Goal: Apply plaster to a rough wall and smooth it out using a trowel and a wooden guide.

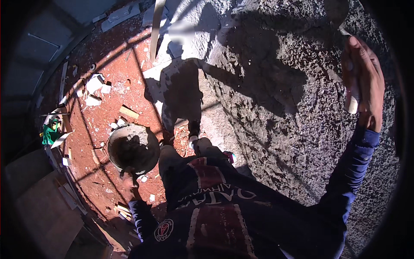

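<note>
From where I stand, the worker's right hand (364, 80) is raised on the far right, its fingers closed around the pale handle of a trowel (353, 101), whose dark blade points away in front of the rough grey plastered wall (280, 142). The left hand (129, 185) is low on the other side, its fingers curled at the near rim of a round bucket (152, 151); shade makes the exact grip hard to read. Grey mortar (127, 152) sits in the bucket, partly sunlit. I can't tell whether the bucket rests on the red dirt ground (90, 125) or hangs just above it. White broken chunks (95, 84) and a short wooden offcut (129, 112) lie on the dirt beyond, and a green cloth (51, 133) sits farther left. The worker's shadow falls across the wall.
</note>
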{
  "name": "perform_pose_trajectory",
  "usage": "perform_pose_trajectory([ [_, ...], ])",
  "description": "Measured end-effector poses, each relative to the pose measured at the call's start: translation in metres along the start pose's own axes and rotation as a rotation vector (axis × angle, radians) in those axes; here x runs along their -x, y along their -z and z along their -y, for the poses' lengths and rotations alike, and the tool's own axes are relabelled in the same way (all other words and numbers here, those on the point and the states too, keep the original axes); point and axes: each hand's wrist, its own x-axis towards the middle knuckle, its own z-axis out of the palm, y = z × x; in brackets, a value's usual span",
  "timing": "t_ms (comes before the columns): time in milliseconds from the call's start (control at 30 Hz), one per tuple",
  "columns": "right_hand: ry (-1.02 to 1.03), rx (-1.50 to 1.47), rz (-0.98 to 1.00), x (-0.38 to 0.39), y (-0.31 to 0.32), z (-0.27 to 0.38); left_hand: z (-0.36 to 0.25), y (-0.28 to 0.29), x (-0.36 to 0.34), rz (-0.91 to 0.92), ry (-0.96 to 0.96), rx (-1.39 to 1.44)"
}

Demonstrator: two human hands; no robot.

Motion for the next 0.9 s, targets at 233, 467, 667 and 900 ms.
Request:
perform_pose_trajectory([
  [233, -0.229, 0.061, 0.155, -0.023, -0.115, -0.119, -0.037, -0.071, -0.09, 0.058, 0.263, 0.444],
  [467, -0.494, 0.767, -0.122, -0.09, -0.27, -0.355, -0.14, -0.08, -0.166, 0.297, 0.441, 0.692],
  [667, -0.59, 0.649, -0.277, -0.127, -0.299, -0.413, -0.168, -0.059, -0.242, 0.568, 0.082, 0.304],
  [900, -0.385, 0.851, -0.318, -0.084, -0.24, -0.367, -0.169, -0.03, -0.326, 0.848, 0.181, 0.367],
])
